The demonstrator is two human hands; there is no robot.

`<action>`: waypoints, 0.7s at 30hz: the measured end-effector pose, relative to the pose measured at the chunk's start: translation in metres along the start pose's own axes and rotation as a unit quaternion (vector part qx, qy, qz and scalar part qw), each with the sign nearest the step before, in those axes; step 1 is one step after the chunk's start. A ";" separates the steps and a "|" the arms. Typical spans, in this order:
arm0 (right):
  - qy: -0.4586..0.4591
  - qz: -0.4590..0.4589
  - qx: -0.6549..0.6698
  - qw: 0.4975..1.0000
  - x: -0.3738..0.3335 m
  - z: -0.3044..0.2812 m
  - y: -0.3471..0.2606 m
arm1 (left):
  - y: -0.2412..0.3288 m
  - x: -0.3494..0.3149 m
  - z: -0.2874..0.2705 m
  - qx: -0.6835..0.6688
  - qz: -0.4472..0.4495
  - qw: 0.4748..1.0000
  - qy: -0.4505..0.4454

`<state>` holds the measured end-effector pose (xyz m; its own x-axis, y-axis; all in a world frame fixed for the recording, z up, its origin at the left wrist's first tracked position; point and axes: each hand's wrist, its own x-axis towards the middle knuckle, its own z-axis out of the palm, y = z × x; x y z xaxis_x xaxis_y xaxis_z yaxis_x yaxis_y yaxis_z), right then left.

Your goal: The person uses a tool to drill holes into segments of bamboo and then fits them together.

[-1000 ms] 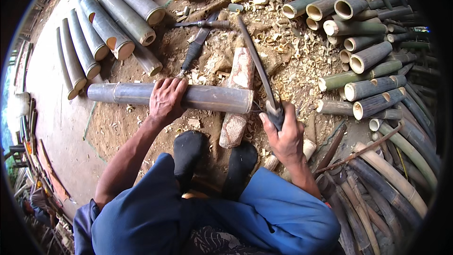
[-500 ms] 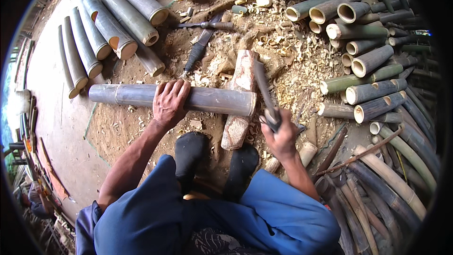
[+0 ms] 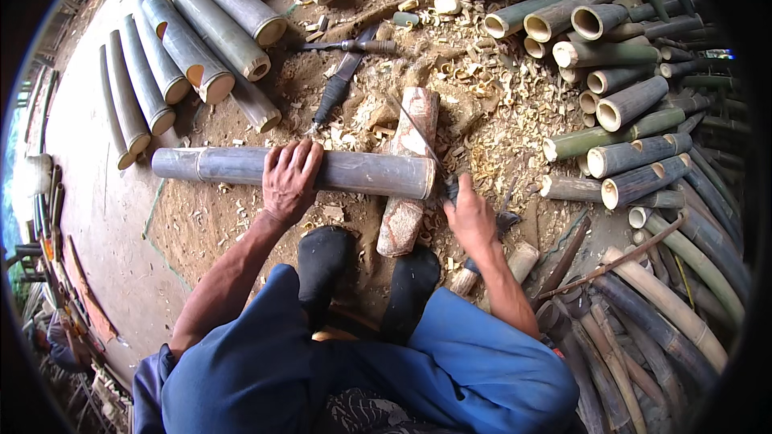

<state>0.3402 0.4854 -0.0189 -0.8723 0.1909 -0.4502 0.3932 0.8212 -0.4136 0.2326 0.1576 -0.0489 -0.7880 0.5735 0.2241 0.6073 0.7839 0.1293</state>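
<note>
A thick dark bamboo tube (image 3: 370,173) lies crosswise before me, its right end resting on a pale, mottled wooden block (image 3: 400,229). My left hand (image 3: 291,179) is closed over the middle of the tube, fingers wrapped over its far side. In my right hand (image 3: 472,221) is the dark handle of a large knife (image 3: 416,128), just past the tube's right end. Its blade, seen nearly edge-on, slants up and left over the block, close to the tube's cut rim. Whether blade and rim touch, I cannot tell.
Beyond the tube lie a sheathed-looking blade with a wrapped handle (image 3: 332,96) and a wooden-handled tool (image 3: 371,46). Shavings (image 3: 490,145) cover the ground. Bamboo tubes (image 3: 197,40) line the far left; more are piled at right (image 3: 635,104). My dark-socked feet (image 3: 327,261) flank the block.
The knife in my right hand has swung its blade from upright to slanting left across the block, and the hand has shifted slightly left. My left hand keeps its hold on the tube.
</note>
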 end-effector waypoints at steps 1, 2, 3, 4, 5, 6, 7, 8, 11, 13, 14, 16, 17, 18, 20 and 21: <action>0.022 -0.047 0.004 0.999 -0.002 -0.004 -0.004 | -0.005 -0.006 -0.001 0.005 -0.016 0.999 -0.033; 0.022 -0.040 0.035 0.998 -0.007 -0.010 -0.007 | 0.006 -0.003 -0.013 -0.022 -0.023 0.995 -0.097; 0.022 -0.032 0.066 0.997 -0.010 -0.015 -0.011 | 0.007 0.010 -0.023 -0.045 -0.042 0.989 -0.132; 0.010 -0.025 0.101 0.995 -0.018 -0.012 -0.018 | 0.005 0.014 -0.038 -0.065 -0.068 0.980 -0.177; 0.030 -0.026 0.119 0.992 -0.025 -0.011 -0.027 | -0.006 0.016 -0.045 -0.053 -0.030 0.977 -0.204; 0.047 -0.048 0.136 0.988 -0.027 -0.015 -0.027 | -0.020 0.023 -0.045 -0.055 -0.027 0.970 -0.235; 0.067 -0.063 0.148 0.985 -0.032 -0.022 -0.025 | -0.029 0.036 -0.044 -0.085 -0.021 0.959 -0.270; 0.082 -0.084 0.169 0.979 -0.034 -0.022 -0.025 | -0.042 0.043 -0.046 -0.106 -0.021 0.945 -0.309; 0.097 -0.082 0.122 0.984 -0.036 -0.009 -0.011 | -0.047 0.057 -0.042 -0.128 -0.028 0.906 -0.403; 0.118 -0.074 0.113 0.984 -0.040 -0.005 -0.010 | -0.039 0.063 -0.045 -0.115 -0.012 0.905 -0.408; 0.113 -0.077 0.108 0.985 -0.043 -0.005 -0.012 | -0.040 0.060 -0.040 -0.120 -0.003 0.914 -0.386; 0.108 -0.089 0.098 0.985 -0.046 -0.013 -0.020 | -0.044 0.057 -0.034 -0.126 0.015 0.933 -0.336; 0.138 -0.122 0.118 0.976 -0.049 -0.017 -0.025 | -0.043 0.056 -0.034 -0.136 0.010 0.933 -0.332; 0.166 -0.158 0.132 0.964 -0.053 -0.023 -0.032 | -0.043 0.052 -0.032 -0.131 0.012 0.940 -0.316; 0.225 -0.232 0.159 0.933 -0.057 -0.035 -0.050 | -0.045 0.044 -0.030 -0.119 0.015 0.953 -0.279; 0.266 -0.261 0.155 0.915 -0.056 -0.035 -0.055 | -0.046 0.040 -0.031 -0.115 0.009 0.957 -0.264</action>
<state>0.3575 0.4482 0.0565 -0.9504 0.1183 0.2876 -0.1263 0.6982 -0.7047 0.1761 0.1369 -0.0163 -0.6816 0.6745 -0.2839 0.5793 0.7343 0.3538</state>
